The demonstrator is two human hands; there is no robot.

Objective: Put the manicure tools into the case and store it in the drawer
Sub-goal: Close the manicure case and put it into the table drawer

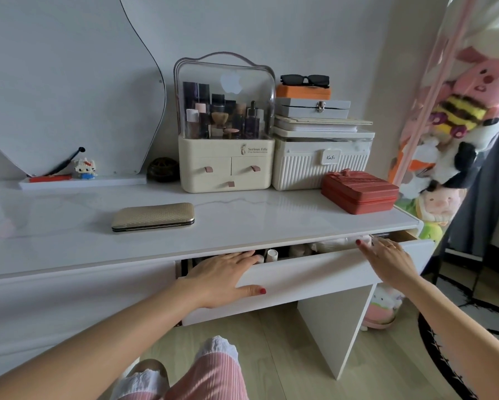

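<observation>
Left hand (222, 272) and right hand (389, 261) flat on part-open drawer (309, 275) edge, closed case (153, 216) on desktop (242, 215)

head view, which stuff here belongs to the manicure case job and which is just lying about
Job: gold case, drawer, left hand and right hand on its front.
Lying about: red box, makeup organiser, sunglasses, toy figure.

On my desk (69, 215): cream cosmetics organizer (225, 166), clear dome on top, bottles (222, 116) inside. Ribbed white box (297, 171) just beside it on the right (papers (320, 125), grey box (311, 108), orange box (303, 92), sunglasses (304, 79) stacked above). Red case (359, 192) in front of it. Plush toys (473, 111) hang far right.
</observation>
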